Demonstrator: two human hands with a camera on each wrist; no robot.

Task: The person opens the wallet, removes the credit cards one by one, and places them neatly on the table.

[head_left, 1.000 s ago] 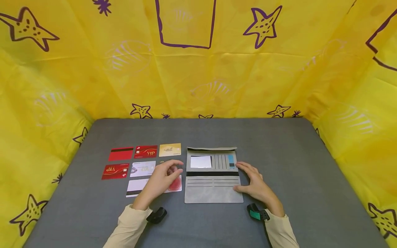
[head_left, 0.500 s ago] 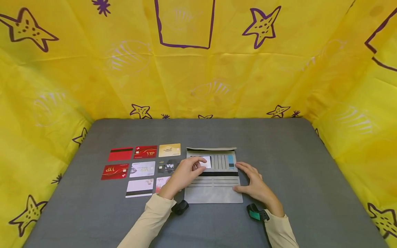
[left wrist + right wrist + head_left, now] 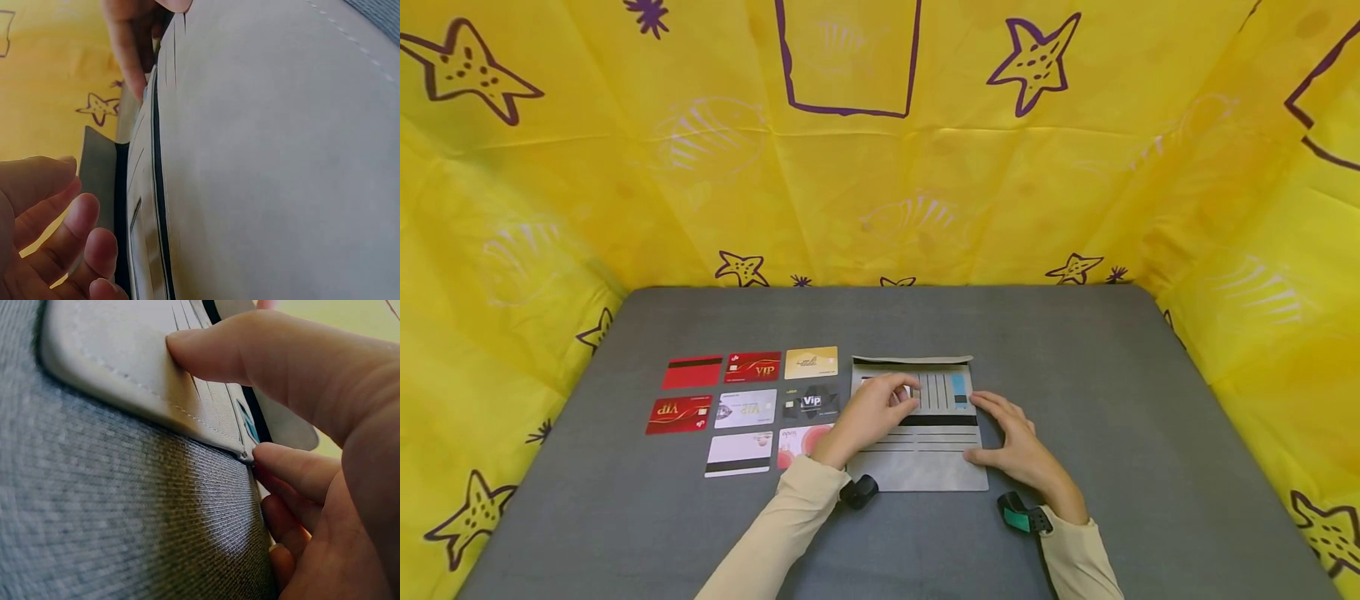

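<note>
A grey wallet (image 3: 917, 475) lies unfolded on the table, with card slots, a black central strip and a blue insert (image 3: 958, 389) at its upper right. My left hand (image 3: 872, 412) hovers over the wallet's upper left, covering most of the white card in its window. In the left wrist view its fingers (image 3: 81, 215) are loosely bent with nothing between them. My right hand (image 3: 1022, 446) rests at the wallet's right edge. In the right wrist view the thumb (image 3: 212, 353) presses on the face while the index finger (image 3: 294, 465) touches the edge.
Left of the wallet, several cards lie in rows: red ones (image 3: 692, 373), a gold one (image 3: 811, 362), a black Vip card (image 3: 811, 402), white ones (image 3: 738, 454) and a pink one (image 3: 796, 446). A yellow patterned cloth (image 3: 880, 192) surrounds the grey table (image 3: 1097, 358).
My left hand has moved right from beside the cards to over the wallet's upper part, uncovering the black and pink cards. The right hand and the wallet have stayed in place.
</note>
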